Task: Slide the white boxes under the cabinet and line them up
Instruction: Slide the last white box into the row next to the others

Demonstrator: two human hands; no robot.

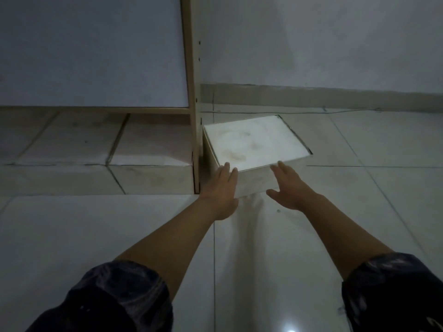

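A white box (pixel 256 142) sits on the tiled floor just right of the cabinet's side panel (pixel 195 130), turned at a slight angle. My left hand (pixel 221 190) lies flat against the box's near left corner, fingers together and extended. My right hand (pixel 290 188) rests open against the box's near face, fingers spread, thumb out to the left. Under the cabinet (pixel 96 56), a row of white boxes (pixel 153 152) stands side by side, their fronts sticking out past the cabinet's bottom edge. Neither hand grips anything.
A white wall with a grey skirting board (pixel 335 97) runs behind the box. A thin wire (pixel 347 111) lies along the floor near the skirting. Glossy white floor tiles (pixel 359 200) stretch to the right and toward me.
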